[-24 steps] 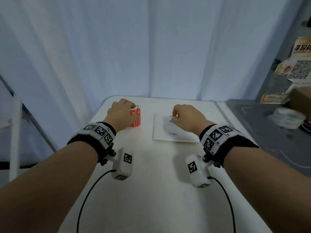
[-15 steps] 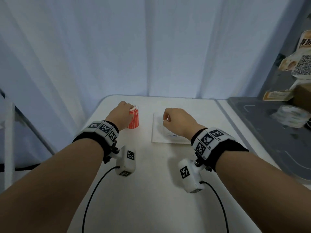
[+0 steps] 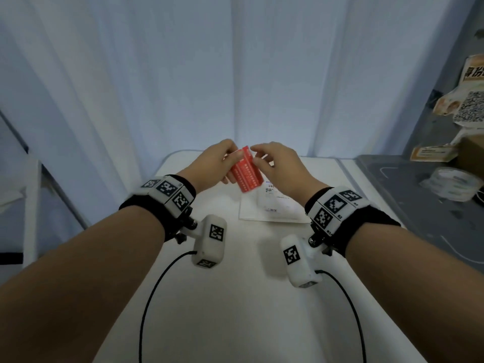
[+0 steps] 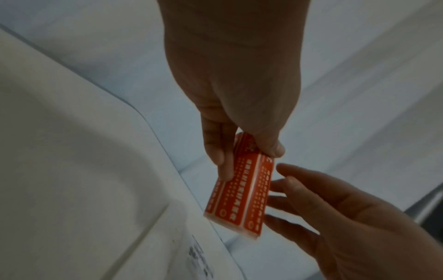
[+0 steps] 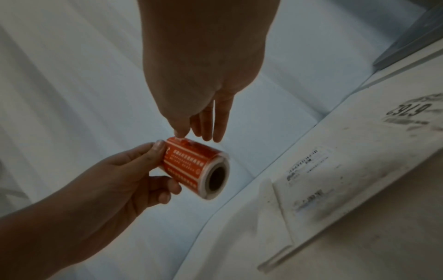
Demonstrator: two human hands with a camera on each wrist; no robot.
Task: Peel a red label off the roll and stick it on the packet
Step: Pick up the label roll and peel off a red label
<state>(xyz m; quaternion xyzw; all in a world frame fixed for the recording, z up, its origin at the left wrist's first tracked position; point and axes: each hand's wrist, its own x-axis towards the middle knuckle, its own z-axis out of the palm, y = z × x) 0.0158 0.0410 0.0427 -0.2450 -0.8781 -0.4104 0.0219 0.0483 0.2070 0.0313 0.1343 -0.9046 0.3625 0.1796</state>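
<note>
My left hand (image 3: pixel 217 163) grips a roll of red labels (image 3: pixel 246 171) and holds it tilted in the air above the white table (image 3: pixel 235 297). The left wrist view has the thumb and fingers curled on the roll (image 4: pixel 242 191). In the right wrist view the roll (image 5: pixel 191 166) lies sideways with its hollow core facing the camera. My right hand (image 3: pixel 255 155) is at the roll's far end, fingers (image 5: pixel 213 132) straight and thumb tip touching the label edge. The white packet (image 3: pixel 272 208) with a printed shipping label lies flat on the table below, and shows too in the right wrist view (image 5: pixel 347 170).
A white curtain (image 3: pixel 235 74) hangs close behind the table's far edge. To the right is a grey surface (image 3: pixel 419 218) with a roll of clear tape (image 3: pixel 455 183) and cardboard packaging (image 3: pixel 468 106). Wrist camera cables (image 3: pixel 146 310) trail over the near table.
My left hand has lifted the roll off the table and tipped it toward the middle. My right hand has left the packet and risen to the roll's end.
</note>
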